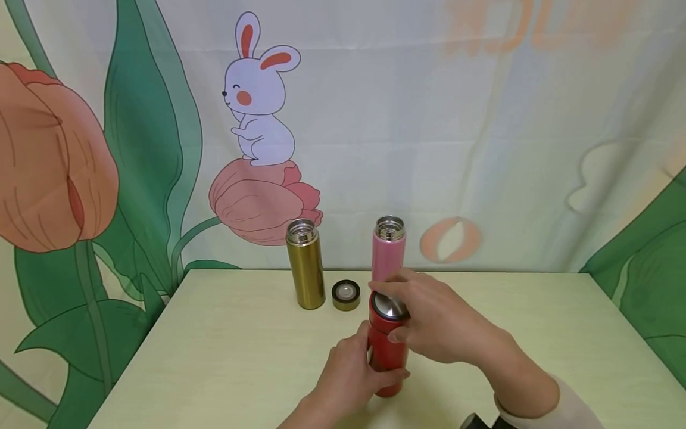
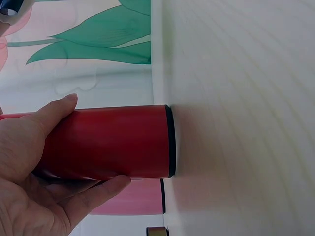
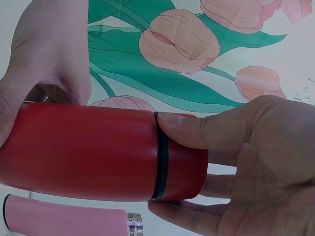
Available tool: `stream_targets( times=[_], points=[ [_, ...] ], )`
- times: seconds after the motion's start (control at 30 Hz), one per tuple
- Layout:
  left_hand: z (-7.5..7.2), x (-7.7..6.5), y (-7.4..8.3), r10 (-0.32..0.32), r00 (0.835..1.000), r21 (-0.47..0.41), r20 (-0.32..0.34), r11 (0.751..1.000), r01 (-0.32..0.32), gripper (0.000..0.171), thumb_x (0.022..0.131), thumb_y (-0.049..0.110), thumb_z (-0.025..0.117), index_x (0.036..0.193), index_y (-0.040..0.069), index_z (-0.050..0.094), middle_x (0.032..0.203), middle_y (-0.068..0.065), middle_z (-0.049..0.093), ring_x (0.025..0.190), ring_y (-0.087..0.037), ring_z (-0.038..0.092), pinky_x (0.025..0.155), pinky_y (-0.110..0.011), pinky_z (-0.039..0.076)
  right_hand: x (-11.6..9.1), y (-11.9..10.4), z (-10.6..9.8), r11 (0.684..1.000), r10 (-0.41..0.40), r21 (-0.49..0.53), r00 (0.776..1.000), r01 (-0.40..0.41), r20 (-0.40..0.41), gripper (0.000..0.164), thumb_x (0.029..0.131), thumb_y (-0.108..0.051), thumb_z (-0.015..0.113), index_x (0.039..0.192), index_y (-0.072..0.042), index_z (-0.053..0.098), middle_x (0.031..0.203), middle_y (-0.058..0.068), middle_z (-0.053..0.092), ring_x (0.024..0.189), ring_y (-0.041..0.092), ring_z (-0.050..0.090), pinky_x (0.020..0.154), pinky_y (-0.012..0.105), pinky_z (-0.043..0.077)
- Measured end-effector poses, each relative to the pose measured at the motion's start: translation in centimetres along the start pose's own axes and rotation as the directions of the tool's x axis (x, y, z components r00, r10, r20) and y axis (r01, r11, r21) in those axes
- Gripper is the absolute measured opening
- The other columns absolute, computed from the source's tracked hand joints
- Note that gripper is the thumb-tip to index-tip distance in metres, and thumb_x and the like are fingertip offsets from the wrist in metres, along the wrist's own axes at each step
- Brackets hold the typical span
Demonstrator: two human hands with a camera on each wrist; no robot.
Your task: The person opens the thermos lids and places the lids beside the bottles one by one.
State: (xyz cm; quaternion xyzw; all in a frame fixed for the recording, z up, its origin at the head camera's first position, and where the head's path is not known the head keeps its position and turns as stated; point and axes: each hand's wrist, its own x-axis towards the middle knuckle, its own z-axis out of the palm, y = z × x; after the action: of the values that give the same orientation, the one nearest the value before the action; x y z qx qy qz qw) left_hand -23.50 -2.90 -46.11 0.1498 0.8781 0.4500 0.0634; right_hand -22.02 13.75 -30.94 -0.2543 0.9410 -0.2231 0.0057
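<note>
A red thermos bottle stands upright at the front middle of the table, its lid with a silver top in place. Around the lower body of the bottle, my left hand has its fingers and thumb wrapped. My right hand grips the lid from the right, thumb at the black ring below it in the right wrist view. Directly behind stands a pink thermos bottle with its steel mouth uncovered, partly hidden by the right hand and the red bottle.
Farther left stands a gold thermos bottle, also uncovered. A gold lid lies beside it with its inside facing up. A printed curtain hangs along the back edge of the pale table.
</note>
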Motion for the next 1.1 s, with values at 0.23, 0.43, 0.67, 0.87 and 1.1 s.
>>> stream_targets(
  times=[0.23, 0.43, 0.67, 0.87, 1.1],
  points=[
    [0.0, 0.0, -0.1, 0.013, 1.0, 0.006, -0.006, 1.0, -0.013, 0.069, 0.078, 0.055, 0.087, 0.127, 0.02, 0.053, 0.114, 0.007, 0.074, 0.102, -0.009, 0.068, 0.092, -0.037, 0.058, 0.0, 0.3, -0.3, 0.999, -0.017, 0.035, 0.999, 0.015, 0.037, 0.072, 0.081, 0.008, 0.077, 0.147, -0.016, 0.059, 0.141, 0.002, 0.059, 0.127, 0.026, 0.06, 0.104, 0.046, 0.053],
    [0.0, 0.0, 0.0, 0.002, 1.0, -0.003, -0.001, 1.0, -0.002, 0.069, 0.078, 0.054, 0.088, 0.127, 0.02, 0.053, 0.115, 0.006, 0.074, 0.104, -0.011, 0.068, 0.093, -0.04, 0.058, -0.1, 0.7, -0.4, 0.998, -0.049, 0.037, 0.997, 0.047, 0.053, 0.072, 0.083, 0.009, 0.074, 0.147, -0.018, 0.058, 0.144, 0.002, 0.058, 0.131, 0.028, 0.057, 0.106, 0.049, 0.051],
    [0.0, 0.0, 0.0, -0.008, 1.0, -0.008, 0.001, 1.0, 0.008, 0.069, 0.078, 0.053, 0.088, 0.127, 0.02, 0.053, 0.115, 0.004, 0.074, 0.104, -0.012, 0.069, 0.094, -0.041, 0.058, 0.1, 1.0, -0.5, 0.996, -0.07, 0.055, 0.995, 0.066, 0.073, 0.068, 0.085, 0.01, 0.073, 0.146, -0.016, 0.059, 0.146, 0.003, 0.057, 0.134, 0.029, 0.056, 0.107, 0.049, 0.051],
    [0.0, -0.1, 0.0, 0.002, 1.0, -0.002, -0.002, 1.0, -0.002, 0.07, 0.078, 0.053, 0.088, 0.128, 0.019, 0.053, 0.116, 0.004, 0.074, 0.104, -0.012, 0.069, 0.094, -0.041, 0.058, 0.1, 1.3, -0.4, 0.994, -0.08, 0.074, 0.994, 0.075, 0.071, 0.069, 0.083, 0.005, 0.076, 0.147, -0.016, 0.058, 0.146, 0.003, 0.057, 0.13, 0.027, 0.059, 0.104, 0.046, 0.052],
    [0.0, -0.1, 0.0, 0.013, 1.0, 0.006, -0.01, 1.0, -0.013, 0.07, 0.079, 0.053, 0.088, 0.129, 0.02, 0.053, 0.118, 0.005, 0.073, 0.107, -0.013, 0.069, 0.095, -0.041, 0.058, 0.1, 1.1, 0.2, 0.998, -0.014, 0.064, 1.0, 0.015, -0.017, 0.072, 0.079, -0.022, 0.089, 0.145, -0.018, 0.059, 0.141, -0.002, 0.06, 0.129, 0.023, 0.058, 0.105, 0.049, 0.05]
  ],
)
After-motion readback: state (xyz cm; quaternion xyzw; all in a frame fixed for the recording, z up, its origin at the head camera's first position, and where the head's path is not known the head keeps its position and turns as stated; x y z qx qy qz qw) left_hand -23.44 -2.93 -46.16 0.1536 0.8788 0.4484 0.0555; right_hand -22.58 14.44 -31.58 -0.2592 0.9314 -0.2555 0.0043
